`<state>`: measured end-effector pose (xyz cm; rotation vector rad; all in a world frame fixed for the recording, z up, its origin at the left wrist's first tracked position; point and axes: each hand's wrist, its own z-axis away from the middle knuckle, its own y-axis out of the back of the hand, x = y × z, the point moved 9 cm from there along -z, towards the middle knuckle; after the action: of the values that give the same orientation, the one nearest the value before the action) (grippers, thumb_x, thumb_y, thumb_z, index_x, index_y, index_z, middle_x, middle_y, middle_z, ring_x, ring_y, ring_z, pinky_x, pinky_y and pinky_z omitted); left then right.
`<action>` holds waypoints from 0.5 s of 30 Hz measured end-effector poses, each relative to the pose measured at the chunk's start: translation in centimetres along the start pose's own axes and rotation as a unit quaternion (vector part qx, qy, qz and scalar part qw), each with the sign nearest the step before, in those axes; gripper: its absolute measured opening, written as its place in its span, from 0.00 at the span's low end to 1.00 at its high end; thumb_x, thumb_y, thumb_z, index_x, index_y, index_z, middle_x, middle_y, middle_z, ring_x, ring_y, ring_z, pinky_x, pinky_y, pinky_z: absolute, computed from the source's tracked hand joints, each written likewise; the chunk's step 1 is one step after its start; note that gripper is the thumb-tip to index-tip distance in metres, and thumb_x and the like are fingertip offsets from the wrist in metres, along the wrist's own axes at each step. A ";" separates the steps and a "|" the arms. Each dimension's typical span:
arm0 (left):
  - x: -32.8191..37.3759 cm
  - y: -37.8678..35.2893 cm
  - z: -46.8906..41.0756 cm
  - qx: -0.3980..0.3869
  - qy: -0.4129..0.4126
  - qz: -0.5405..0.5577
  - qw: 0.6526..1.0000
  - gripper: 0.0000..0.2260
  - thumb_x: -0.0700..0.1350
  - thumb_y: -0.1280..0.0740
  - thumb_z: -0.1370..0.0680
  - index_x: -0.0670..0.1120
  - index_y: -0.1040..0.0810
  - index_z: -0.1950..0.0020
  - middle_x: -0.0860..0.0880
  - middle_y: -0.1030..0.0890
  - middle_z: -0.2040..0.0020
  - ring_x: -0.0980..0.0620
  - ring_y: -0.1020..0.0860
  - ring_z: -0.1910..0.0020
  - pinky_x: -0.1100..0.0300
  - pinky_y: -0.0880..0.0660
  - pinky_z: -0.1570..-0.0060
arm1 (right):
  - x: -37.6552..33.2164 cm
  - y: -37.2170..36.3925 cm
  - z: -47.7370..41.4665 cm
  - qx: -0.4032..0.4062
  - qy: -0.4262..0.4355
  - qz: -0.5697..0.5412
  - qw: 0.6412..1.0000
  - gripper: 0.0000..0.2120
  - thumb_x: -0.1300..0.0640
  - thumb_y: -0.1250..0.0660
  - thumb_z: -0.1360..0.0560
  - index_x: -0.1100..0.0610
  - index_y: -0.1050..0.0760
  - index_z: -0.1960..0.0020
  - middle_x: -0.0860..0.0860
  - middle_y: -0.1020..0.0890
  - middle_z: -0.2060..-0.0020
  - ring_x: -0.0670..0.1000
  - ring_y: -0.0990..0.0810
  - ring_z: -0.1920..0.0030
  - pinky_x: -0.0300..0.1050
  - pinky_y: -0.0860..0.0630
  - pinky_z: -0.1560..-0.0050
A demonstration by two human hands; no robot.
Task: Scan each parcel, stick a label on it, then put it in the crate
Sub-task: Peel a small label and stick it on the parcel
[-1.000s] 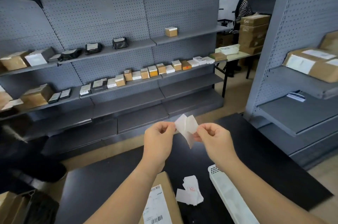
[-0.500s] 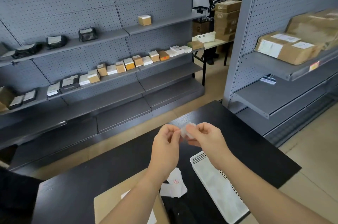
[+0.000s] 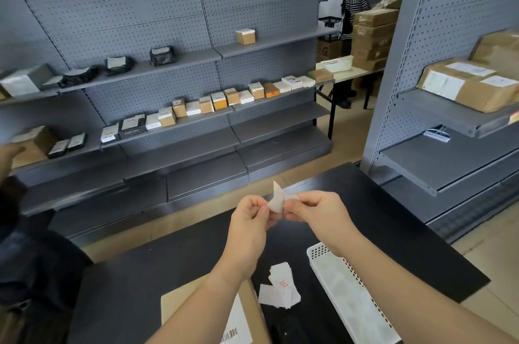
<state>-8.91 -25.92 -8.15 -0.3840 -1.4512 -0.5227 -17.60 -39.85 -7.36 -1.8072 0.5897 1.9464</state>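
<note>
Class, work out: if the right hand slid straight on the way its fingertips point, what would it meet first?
Probably the left hand: the right hand points leftward at it, and both pinch the same small white paper label. Depth is unclear.

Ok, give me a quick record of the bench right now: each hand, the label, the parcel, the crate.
left hand: pinches the label from the left
right hand: pinches the same label from the right
label: small, white, curled, held up above the table, not on the parcel
parcel: brown box at the near table edge, barcode sheet on top
spare labels: loose pile between parcel and crate
crate: white, perforated, right of the pile
</note>
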 end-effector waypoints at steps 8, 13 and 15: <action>0.1 -0.9 0.6 -0.101 0.048 0.125 0.986 0.15 0.35 0.38 0.24 0.40 0.23 0.39 0.41 0.15 0.45 0.42 0.17 0.44 0.47 0.24 0.37 | -0.9 0.3 0.1 0.040 0.063 0.089 0.993 0.10 0.57 0.32 0.19 0.55 0.14 0.55 0.48 0.13 0.60 0.47 0.13 0.56 0.37 0.19 0.55; 2.0 -0.7 -0.4 -0.069 0.007 -0.082 0.994 0.08 0.55 0.30 0.22 0.52 0.18 0.51 0.52 0.15 0.54 0.52 0.18 0.50 0.55 0.21 0.47 | -1.9 -0.2 0.9 0.032 0.139 0.197 0.970 0.13 0.55 0.31 0.19 0.50 0.17 0.62 0.39 0.19 0.68 0.41 0.22 0.64 0.31 0.29 0.62; 2.6 -0.9 -0.8 -0.049 -0.012 -0.136 0.989 0.07 0.54 0.27 0.23 0.51 0.16 0.54 0.53 0.15 0.58 0.55 0.18 0.55 0.59 0.21 0.50 | -2.0 -0.3 1.0 0.027 0.150 0.201 0.968 0.09 0.56 0.31 0.19 0.50 0.16 0.57 0.39 0.17 0.66 0.41 0.20 0.61 0.31 0.27 0.61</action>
<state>-8.63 -27.34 -5.69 -0.2721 -1.5142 -0.8133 -18.10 -39.05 -5.33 -2.0907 1.1776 1.8772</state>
